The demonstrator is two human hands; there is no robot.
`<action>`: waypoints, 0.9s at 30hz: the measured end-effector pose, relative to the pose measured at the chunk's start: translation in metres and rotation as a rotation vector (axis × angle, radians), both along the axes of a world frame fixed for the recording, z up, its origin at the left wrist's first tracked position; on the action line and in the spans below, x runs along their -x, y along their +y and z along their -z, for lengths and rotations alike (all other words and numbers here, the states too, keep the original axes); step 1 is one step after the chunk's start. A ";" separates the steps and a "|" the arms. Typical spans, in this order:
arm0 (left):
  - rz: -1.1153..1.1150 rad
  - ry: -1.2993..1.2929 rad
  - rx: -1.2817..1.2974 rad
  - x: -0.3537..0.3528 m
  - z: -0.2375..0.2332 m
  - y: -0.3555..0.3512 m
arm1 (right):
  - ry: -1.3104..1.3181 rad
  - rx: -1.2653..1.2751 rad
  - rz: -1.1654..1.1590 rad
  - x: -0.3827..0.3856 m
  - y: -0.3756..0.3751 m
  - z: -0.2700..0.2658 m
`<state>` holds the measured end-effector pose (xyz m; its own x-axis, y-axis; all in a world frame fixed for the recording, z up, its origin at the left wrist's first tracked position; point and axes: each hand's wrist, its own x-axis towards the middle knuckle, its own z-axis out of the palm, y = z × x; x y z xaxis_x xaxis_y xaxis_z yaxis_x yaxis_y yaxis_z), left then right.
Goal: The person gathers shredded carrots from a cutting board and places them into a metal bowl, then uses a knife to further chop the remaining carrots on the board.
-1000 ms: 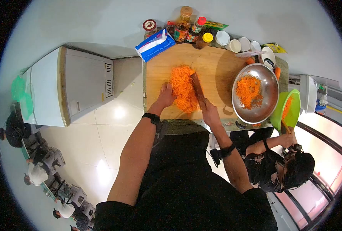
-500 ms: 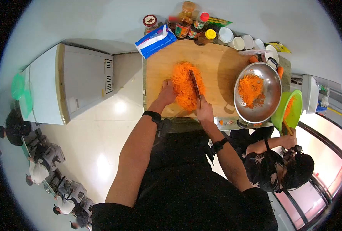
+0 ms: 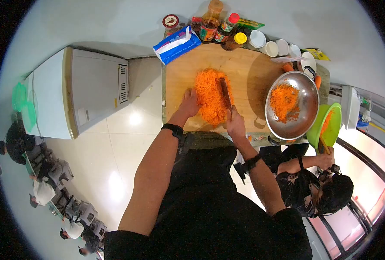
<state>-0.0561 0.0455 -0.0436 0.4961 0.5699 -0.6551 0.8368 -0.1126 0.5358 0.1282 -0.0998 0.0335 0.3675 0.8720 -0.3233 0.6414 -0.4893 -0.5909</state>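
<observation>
A long heap of shredded carrot (image 3: 210, 97) lies on the wooden cutting board (image 3: 255, 65). My right hand (image 3: 235, 125) is closed round the handle of a kitchen knife (image 3: 225, 92). Its blade stands on edge along the right side of the heap, pointing away from me. At the heap's left edge, my left hand (image 3: 190, 104) presses against the shreds with curled fingers, the tips partly hidden.
Right of the heap stands a steel wok (image 3: 305, 113) holding more shredded carrot. Beyond it, another person's hand (image 3: 325, 159) is at a green bowl (image 3: 332, 132). Sauce bottles (image 3: 209, 25), a blue tissue pack (image 3: 175, 48) and white cups (image 3: 269, 49) line the back edge.
The knife has shifted right across the heap with my right hand, its blade now nearer the right edge. My left hand stays at the heap's left side.
</observation>
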 end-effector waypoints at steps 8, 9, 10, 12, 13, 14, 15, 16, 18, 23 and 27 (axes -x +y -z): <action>0.064 0.074 0.012 -0.001 -0.005 0.010 | 0.174 0.180 0.132 -0.002 0.016 -0.024; 0.063 0.065 0.000 0.000 -0.001 0.008 | 0.173 0.179 0.128 0.001 0.015 -0.028; 0.063 0.054 -0.008 0.000 0.003 0.004 | 0.201 0.178 0.148 0.006 0.011 -0.033; 0.078 0.024 0.007 0.001 0.015 0.006 | 0.226 0.177 0.168 0.017 0.002 -0.032; 0.092 -0.003 0.021 0.002 0.016 0.010 | 0.268 0.148 0.226 0.025 -0.003 -0.024; 0.090 -0.003 0.024 0.003 0.017 0.010 | 0.311 0.121 0.285 0.032 -0.010 -0.016; 0.076 -0.008 0.040 0.003 0.012 0.010 | 0.311 0.128 0.286 0.039 -0.012 -0.017; 0.063 -0.015 0.056 0.001 0.006 0.010 | 0.469 0.168 0.397 0.046 -0.011 -0.021; 0.047 -0.003 0.082 -0.001 -0.006 0.009 | 0.925 0.108 0.735 0.062 -0.006 -0.033; 0.126 0.043 0.018 0.001 0.016 0.005 | 0.717 0.196 0.757 0.099 0.006 -0.029; 0.057 -0.007 0.031 0.003 0.000 0.004 | 0.206 -0.142 0.526 0.116 0.010 0.024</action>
<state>-0.0593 0.0491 -0.0441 0.5320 0.5202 -0.6681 0.8255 -0.1433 0.5459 0.0127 -0.0902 0.0099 0.7050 0.6292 -0.3272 0.1978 -0.6176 -0.7612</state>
